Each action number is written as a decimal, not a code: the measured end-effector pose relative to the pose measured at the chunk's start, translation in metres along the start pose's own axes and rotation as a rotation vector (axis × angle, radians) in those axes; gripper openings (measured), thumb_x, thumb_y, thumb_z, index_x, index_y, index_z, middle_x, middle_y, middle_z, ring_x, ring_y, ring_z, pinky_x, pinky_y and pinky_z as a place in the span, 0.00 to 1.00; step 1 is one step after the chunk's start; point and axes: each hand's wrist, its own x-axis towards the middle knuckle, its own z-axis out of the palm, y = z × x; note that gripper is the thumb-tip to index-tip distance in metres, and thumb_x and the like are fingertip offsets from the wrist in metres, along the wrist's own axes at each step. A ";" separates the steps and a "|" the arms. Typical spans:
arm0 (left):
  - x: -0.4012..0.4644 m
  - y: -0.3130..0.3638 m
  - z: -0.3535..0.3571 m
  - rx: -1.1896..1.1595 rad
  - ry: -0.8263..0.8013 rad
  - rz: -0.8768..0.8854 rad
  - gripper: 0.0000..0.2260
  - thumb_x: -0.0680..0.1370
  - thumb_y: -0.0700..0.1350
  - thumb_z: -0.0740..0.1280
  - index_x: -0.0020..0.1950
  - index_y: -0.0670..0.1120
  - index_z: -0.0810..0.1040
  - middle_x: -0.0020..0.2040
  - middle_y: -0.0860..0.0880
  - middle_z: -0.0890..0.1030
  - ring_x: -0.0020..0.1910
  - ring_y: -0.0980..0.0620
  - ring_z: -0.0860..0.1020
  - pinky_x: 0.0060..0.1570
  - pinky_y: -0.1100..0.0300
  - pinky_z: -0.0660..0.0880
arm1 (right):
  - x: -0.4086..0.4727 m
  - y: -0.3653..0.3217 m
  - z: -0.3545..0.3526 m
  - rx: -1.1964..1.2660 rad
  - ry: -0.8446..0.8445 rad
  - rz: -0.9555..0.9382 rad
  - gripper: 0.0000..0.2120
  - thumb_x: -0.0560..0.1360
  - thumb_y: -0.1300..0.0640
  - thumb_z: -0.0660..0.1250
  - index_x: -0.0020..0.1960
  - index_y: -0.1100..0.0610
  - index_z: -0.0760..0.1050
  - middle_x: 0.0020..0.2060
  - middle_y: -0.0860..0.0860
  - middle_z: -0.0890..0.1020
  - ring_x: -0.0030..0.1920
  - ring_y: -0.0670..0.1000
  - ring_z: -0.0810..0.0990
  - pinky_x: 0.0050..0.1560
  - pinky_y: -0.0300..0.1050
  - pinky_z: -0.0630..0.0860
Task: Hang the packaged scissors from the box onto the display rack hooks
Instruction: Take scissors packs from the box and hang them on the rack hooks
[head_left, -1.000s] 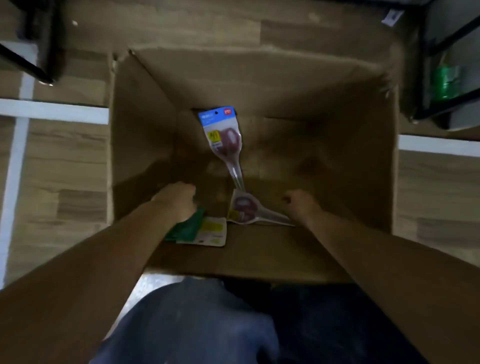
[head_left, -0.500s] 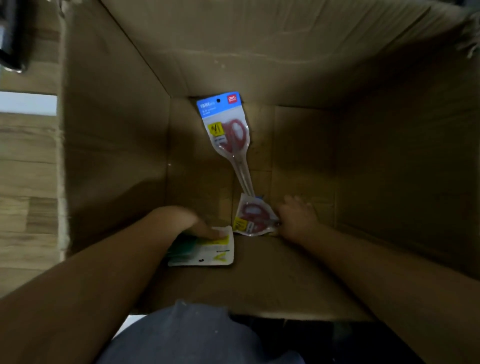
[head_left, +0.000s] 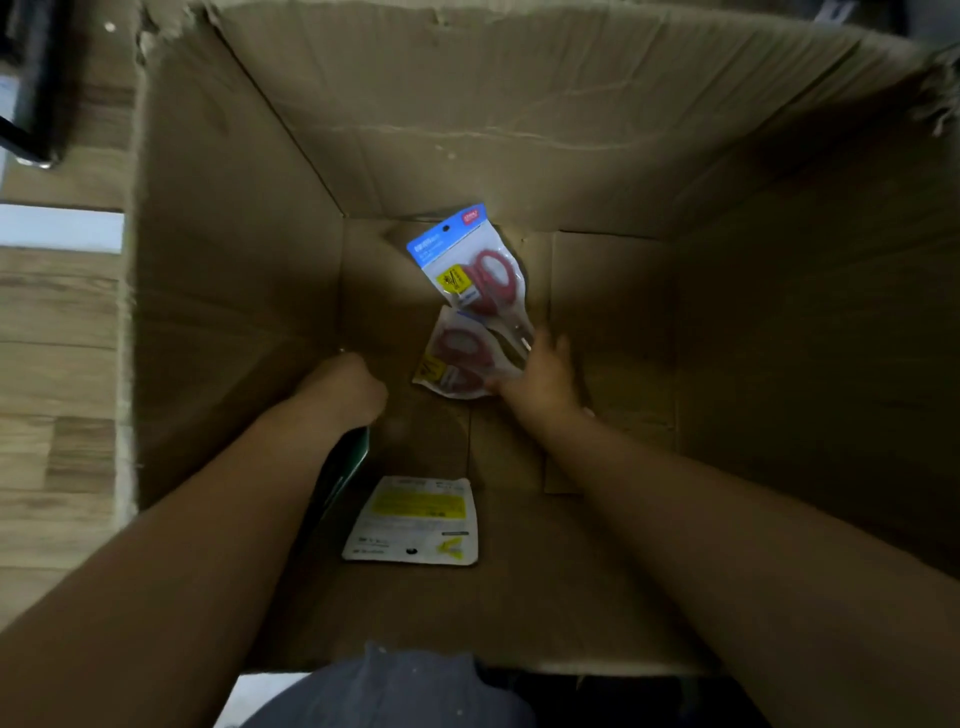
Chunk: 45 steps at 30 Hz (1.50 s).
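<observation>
Both arms are being reached deep down into a big cardboard box (head_left: 249, 270). The left hand (head_left: 345, 387) is being curled round a green pack (head_left: 345, 475), which is being held on its edge by the left wall. The right hand (head_left: 543, 382) is being spread out with fingers apart, and its fingers are being pressed on two packs of red scissors (head_left: 470, 291) on the box floor; whether anything is being pinched cannot be told. One more pack (head_left: 415, 519) is lying face down, white and yellow, between the two arms.
</observation>
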 end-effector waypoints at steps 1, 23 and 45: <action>-0.034 0.022 -0.017 -0.036 -0.006 -0.006 0.24 0.69 0.50 0.66 0.60 0.38 0.75 0.59 0.40 0.78 0.57 0.38 0.76 0.58 0.48 0.73 | 0.001 -0.002 0.001 -0.035 0.008 0.031 0.41 0.71 0.54 0.72 0.75 0.57 0.52 0.72 0.59 0.57 0.70 0.60 0.62 0.66 0.51 0.64; -0.076 0.046 -0.030 -0.972 0.147 -0.040 0.04 0.80 0.43 0.63 0.51 0.45 0.76 0.42 0.46 0.78 0.39 0.46 0.78 0.45 0.52 0.76 | -0.012 0.005 0.044 -0.280 -0.012 0.046 0.32 0.71 0.53 0.71 0.69 0.57 0.58 0.67 0.58 0.63 0.68 0.59 0.64 0.65 0.55 0.62; -0.276 0.053 -0.085 -1.251 0.064 -0.200 0.03 0.79 0.43 0.63 0.47 0.46 0.75 0.46 0.46 0.80 0.39 0.50 0.79 0.40 0.55 0.76 | -0.159 -0.050 -0.164 0.194 -0.055 0.275 0.19 0.74 0.59 0.68 0.63 0.63 0.71 0.58 0.57 0.78 0.58 0.55 0.77 0.29 0.32 0.68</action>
